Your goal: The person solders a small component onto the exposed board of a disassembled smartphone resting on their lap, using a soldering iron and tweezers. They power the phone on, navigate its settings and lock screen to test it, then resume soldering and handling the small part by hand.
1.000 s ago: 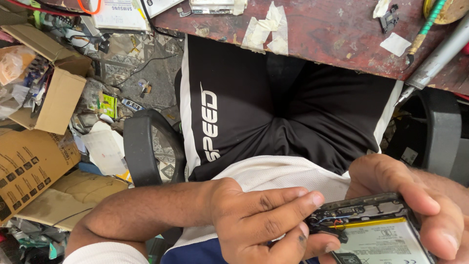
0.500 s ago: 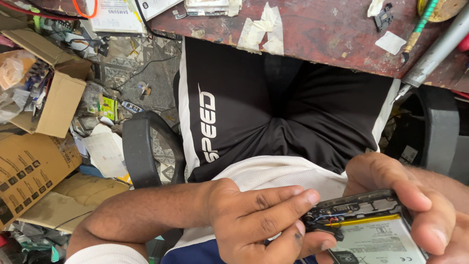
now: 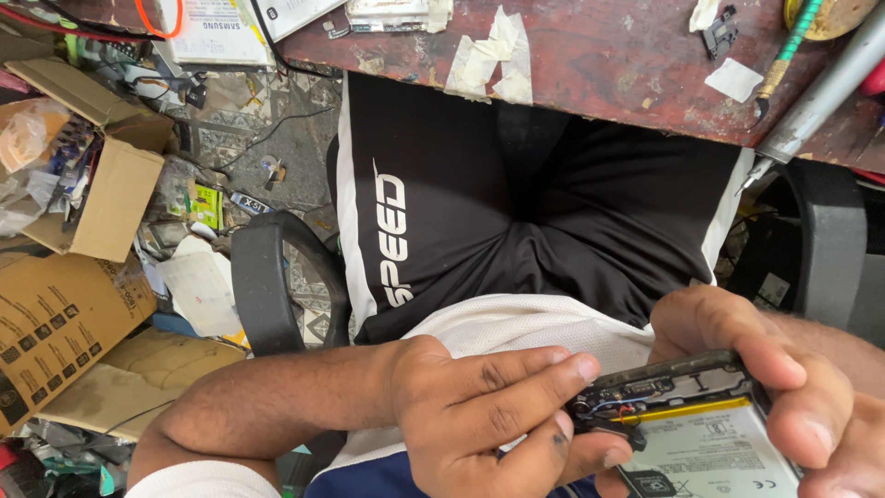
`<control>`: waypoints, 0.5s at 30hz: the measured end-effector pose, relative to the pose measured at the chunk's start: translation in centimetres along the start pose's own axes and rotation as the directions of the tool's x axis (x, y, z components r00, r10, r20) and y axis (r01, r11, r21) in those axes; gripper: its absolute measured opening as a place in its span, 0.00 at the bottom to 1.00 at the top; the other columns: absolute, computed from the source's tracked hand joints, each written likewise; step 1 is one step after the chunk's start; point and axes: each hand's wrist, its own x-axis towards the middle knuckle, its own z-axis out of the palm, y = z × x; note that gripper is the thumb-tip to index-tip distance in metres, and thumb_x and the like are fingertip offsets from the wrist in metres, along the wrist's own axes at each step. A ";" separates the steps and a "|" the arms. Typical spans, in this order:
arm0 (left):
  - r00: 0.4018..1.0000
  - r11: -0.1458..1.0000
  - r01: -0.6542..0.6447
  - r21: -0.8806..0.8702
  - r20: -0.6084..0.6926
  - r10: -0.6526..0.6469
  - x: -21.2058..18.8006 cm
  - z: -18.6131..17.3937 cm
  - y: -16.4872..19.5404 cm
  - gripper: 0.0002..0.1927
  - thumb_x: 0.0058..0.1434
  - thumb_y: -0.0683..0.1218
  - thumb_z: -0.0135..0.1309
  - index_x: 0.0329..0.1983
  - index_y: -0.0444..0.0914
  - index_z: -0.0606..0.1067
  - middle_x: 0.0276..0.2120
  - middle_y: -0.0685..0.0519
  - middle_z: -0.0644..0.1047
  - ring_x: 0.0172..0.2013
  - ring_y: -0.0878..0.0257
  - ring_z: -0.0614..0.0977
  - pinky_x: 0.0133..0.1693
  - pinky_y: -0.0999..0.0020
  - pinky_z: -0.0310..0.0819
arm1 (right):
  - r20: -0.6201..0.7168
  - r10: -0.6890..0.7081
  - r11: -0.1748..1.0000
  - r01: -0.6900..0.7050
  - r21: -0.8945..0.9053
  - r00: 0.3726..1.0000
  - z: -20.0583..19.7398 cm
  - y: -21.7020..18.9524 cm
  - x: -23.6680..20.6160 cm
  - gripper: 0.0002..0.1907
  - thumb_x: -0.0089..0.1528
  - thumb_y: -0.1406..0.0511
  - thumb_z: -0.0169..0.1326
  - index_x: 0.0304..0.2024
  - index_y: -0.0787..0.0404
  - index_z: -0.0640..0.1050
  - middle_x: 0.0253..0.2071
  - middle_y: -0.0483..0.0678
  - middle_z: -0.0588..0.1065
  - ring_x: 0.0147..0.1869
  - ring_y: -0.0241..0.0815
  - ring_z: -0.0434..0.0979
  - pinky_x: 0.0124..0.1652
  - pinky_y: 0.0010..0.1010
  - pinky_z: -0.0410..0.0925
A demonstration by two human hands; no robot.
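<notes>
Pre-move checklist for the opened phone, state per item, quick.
1. Opened phone supported by both hands: ok, right hand grips its right edge, left hand pinches the left end.
2. Left fingertips on the circuit-board end: ok.
3. Thin red and blue wires intact: cannot tell, too small.
4. Battery seated flat: ok as far as visible; its lower part is cut off by the frame.
5. Tool within reach: cannot tell; a metal-tipped tool lies on the workbench, reach is unclear.
</notes>
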 end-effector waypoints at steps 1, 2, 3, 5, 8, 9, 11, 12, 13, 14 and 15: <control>1.000 1.000 -0.006 0.009 0.003 0.006 0.0 0.0 -0.1 0.14 0.67 0.44 0.64 0.34 0.35 0.70 0.31 0.57 0.70 0.40 0.58 0.88 0.40 0.68 0.85 | 0.053 -0.012 0.998 0.015 -0.060 0.999 0.9 0.8 0.3 0.10 0.70 0.83 0.42 0.45 0.69 0.71 0.49 0.41 0.80 0.49 0.16 0.78 0.56 0.02 0.69; 1.000 1.000 -0.012 0.017 0.007 0.012 0.2 -0.1 -0.2 0.12 0.68 0.44 0.63 0.35 0.34 0.72 0.31 0.57 0.69 0.40 0.58 0.88 0.40 0.69 0.85 | 0.106 -0.023 0.992 0.036 -0.117 0.994 1.9 1.5 0.8 0.11 0.71 0.82 0.42 0.45 0.67 0.73 0.50 0.40 0.81 0.51 0.15 0.79 0.57 0.04 0.70; 1.000 0.999 -0.021 0.035 0.014 0.021 0.4 -0.1 -0.3 0.09 0.67 0.44 0.62 0.38 0.34 0.75 0.31 0.58 0.68 0.40 0.59 0.89 0.40 0.70 0.85 | 0.160 -0.023 0.991 0.044 -0.127 0.987 3.0 2.1 1.2 0.12 0.72 0.82 0.41 0.46 0.66 0.73 0.50 0.39 0.81 0.54 0.18 0.79 0.59 0.08 0.71; 0.999 0.999 -0.030 0.045 0.025 0.029 0.9 -0.2 -0.7 0.08 0.68 0.43 0.62 0.43 0.33 0.78 0.32 0.58 0.67 0.41 0.58 0.88 0.40 0.69 0.85 | 0.287 -0.030 0.959 0.108 -0.262 0.957 5.2 3.2 2.9 0.10 0.69 0.78 0.46 0.49 0.62 0.73 0.52 0.40 0.80 0.58 0.26 0.79 0.63 0.19 0.71; 0.990 1.000 0.001 0.003 0.143 -0.002 1.6 -1.2 -1.7 0.11 0.68 0.40 0.63 0.50 0.31 0.78 0.34 0.55 0.67 0.44 0.54 0.87 0.39 0.67 0.85 | 0.495 0.010 0.761 0.315 -0.568 0.869 9.0 5.0 6.9 0.31 0.56 0.70 0.67 0.58 0.54 0.69 0.56 0.43 0.76 0.63 0.44 0.76 0.68 0.39 0.67; 0.967 0.999 0.036 -0.020 0.253 -0.030 1.7 -2.5 -1.9 0.13 0.66 0.40 0.64 0.52 0.32 0.79 0.35 0.55 0.67 0.44 0.52 0.87 0.38 0.66 0.86 | 0.555 0.043 0.665 0.391 -0.637 0.831 10.2 5.6 8.3 0.40 0.51 0.67 0.74 0.62 0.51 0.67 0.58 0.44 0.75 0.65 0.50 0.75 0.69 0.46 0.66; 0.918 0.977 0.192 -0.092 0.369 -0.146 1.6 -3.1 -1.9 0.17 0.63 0.38 0.64 0.54 0.31 0.78 0.38 0.51 0.70 0.44 0.51 0.86 0.39 0.65 0.86 | 0.597 0.273 0.483 0.429 -0.763 0.754 12.7 5.7 10.9 0.51 0.46 0.63 0.79 0.66 0.46 0.64 0.58 0.44 0.73 0.68 0.53 0.74 0.73 0.52 0.63; 0.895 0.942 0.305 -0.143 0.382 -0.232 1.3 -2.8 -1.9 0.18 0.63 0.37 0.64 0.55 0.30 0.77 0.41 0.48 0.72 0.44 0.52 0.85 0.41 0.63 0.86 | 0.556 0.451 0.394 0.404 -0.826 0.698 13.8 5.0 12.3 0.52 0.46 0.62 0.78 0.67 0.43 0.63 0.57 0.44 0.73 0.70 0.51 0.74 0.75 0.51 0.62; 0.862 0.891 0.412 -0.190 0.398 -0.313 0.9 -2.5 -2.0 0.19 0.62 0.36 0.64 0.56 0.28 0.76 0.44 0.44 0.74 0.43 0.53 0.85 0.43 0.62 0.86 | 0.533 0.524 0.383 0.375 -0.844 0.665 13.9 5.2 13.3 0.52 0.45 0.61 0.78 0.66 0.44 0.62 0.55 0.46 0.73 0.69 0.51 0.75 0.76 0.51 0.61; 0.819 0.831 0.521 -0.192 0.387 -0.424 0.5 -2.1 -1.8 0.18 0.64 0.35 0.63 0.57 0.30 0.76 0.45 0.46 0.74 0.43 0.56 0.84 0.42 0.66 0.85 | 0.506 0.592 0.367 0.349 -0.862 0.627 13.8 5.2 14.1 0.52 0.45 0.60 0.77 0.66 0.45 0.62 0.53 0.47 0.74 0.69 0.51 0.76 0.76 0.52 0.61; 0.761 0.757 0.623 -0.198 0.377 -0.527 0.1 -1.7 -1.4 0.18 0.67 0.34 0.62 0.59 0.31 0.76 0.46 0.47 0.74 0.43 0.59 0.84 0.42 0.70 0.85 | 0.524 0.572 0.437 0.305 -0.846 0.631 12.9 5.7 14.7 0.51 0.45 0.60 0.78 0.64 0.49 0.62 0.51 0.49 0.76 0.66 0.53 0.78 0.76 0.54 0.60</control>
